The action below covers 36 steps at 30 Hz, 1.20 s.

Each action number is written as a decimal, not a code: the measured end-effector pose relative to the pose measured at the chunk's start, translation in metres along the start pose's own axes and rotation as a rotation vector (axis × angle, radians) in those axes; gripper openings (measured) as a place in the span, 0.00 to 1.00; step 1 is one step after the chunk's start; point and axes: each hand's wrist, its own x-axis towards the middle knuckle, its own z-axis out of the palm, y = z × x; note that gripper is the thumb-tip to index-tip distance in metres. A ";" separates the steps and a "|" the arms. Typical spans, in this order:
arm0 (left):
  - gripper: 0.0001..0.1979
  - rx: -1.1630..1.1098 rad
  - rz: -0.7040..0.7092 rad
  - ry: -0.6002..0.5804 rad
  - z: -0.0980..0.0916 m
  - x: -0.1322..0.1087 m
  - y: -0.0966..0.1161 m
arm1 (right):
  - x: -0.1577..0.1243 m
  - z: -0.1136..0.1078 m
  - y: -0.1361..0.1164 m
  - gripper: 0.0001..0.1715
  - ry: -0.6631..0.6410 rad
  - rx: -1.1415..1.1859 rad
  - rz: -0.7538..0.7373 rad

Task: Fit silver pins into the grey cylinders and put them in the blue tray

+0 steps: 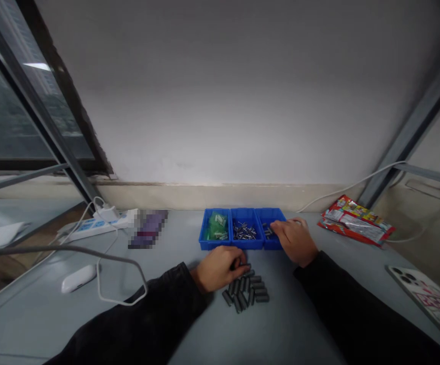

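My left hand (pixel 222 267) is low over the table with its fingers curled in a pinch, and a dark grey cylinder shows at its fingertips. Just in front of it lies a loose group of several dark grey cylinders (pixel 258 285), most of them on their sides. My right hand (pixel 295 239) reaches over the right-hand blue bin (pixel 271 215), its fingers bent together and down inside. A few grey cylinders (pixel 268 231) show in that bin beside the fingertips. What the right fingers grip, if anything, is hidden.
The middle blue bin (pixel 247 245) holds small shiny metal pins; the left blue bin (pixel 214 245) holds a green bag. Leftward are a power strip (pixel 90 228), a white case (pixel 78 278) and cables. A red snack packet (pixel 357 221) and a phone (pixel 429 296) lie rightward.
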 end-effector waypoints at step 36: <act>0.12 0.007 0.279 0.202 -0.004 -0.005 0.004 | -0.001 0.008 0.004 0.39 -0.080 -0.065 -0.042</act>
